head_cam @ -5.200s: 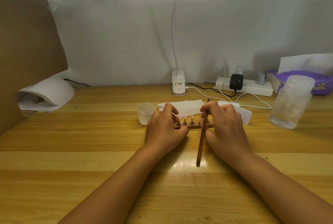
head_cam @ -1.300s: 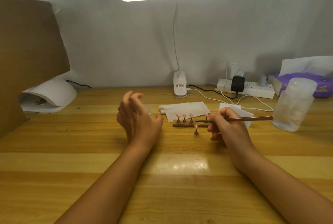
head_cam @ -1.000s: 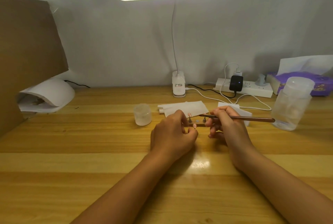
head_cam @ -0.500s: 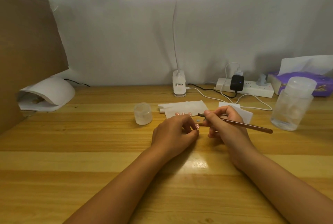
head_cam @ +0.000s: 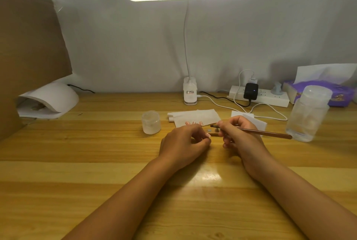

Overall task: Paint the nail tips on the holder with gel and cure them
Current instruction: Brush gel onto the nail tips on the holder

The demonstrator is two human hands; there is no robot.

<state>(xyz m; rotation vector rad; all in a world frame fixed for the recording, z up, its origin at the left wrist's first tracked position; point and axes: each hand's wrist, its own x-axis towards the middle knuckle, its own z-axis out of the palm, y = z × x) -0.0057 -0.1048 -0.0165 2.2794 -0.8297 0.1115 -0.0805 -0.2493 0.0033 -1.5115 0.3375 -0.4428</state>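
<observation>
From where I stand, this looks like the middle of the painting, not the end of it. The holder [head_cam: 213,134], a thin brown strip on the desk, shows only as a short piece between the 2 hands. Over its left part, 3 nail tips [head_cam: 193,123] stand up pink just behind the left hand's knuckles. I cannot tell whether their coat is wet or finished. Toward its right part, 1 round grey seat [head_cam: 208,129] sits bare.

The left hand [head_cam: 183,141] lies just in front of the holder with its fingers curled. Its thumb and forefinger pinch 1 lifted tip [head_cam: 208,135], by its little stand as far as I can make out. The right hand [head_cam: 241,135], at the holder's right end, grips the brush [head_cam: 270,134] like a pen, fingers closed round the shaft. The bristles aim left over the holder toward the pinched tip, and the handle trails off to the right.

The gel jar [head_cam: 151,122] stands just left of the holder. The white curing lamp [head_cam: 48,100] sits far to the holder's left, and what lies in its mouth is too dim to name.

My reckoning is that the lifted tip wants its coat and its seat back, and any unpainted neighbour wants the same. After that the holder must go under that lamp. Curing looks wholly undone.
</observation>
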